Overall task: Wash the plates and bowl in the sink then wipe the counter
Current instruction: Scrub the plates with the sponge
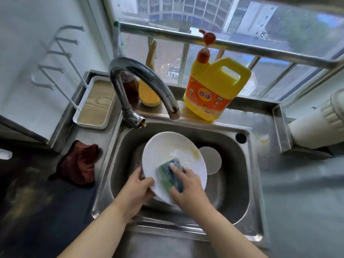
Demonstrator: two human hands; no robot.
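1. Your two bare forearms reached up from the bottom edge and drew together over the steel sink (247, 175).
2. Your left hand (135, 190) gripped the white plate (167, 149) at its lower left rim, with the thumb curled over the front face and the fingers hidden behind it.
3. You held the plate tilted, its face turned toward you, above the basin and below the faucet (141, 84).
4. Your right hand (188, 187) pressed a green and dark sponge (170, 174) flat against the lower part of the plate; the fingers lay over the top of the sponge and curled round it, one fingertip showing near its upper edge.
5. Pale suds and a yellow smear marked the plate's face above the sponge.
6. Behind the plate, at its right, a second round white dish (212, 161) lay in the basin, partly covered.
7. On the surface left of the sink, a dark red cloth (80, 164) lay crumpled.
8. On the ledge behind the sink stood a yellow detergent bottle (214, 88) with a red pump.
9. At the back left corner, a white tray with a wooden base (96, 103) sat beside the faucet.
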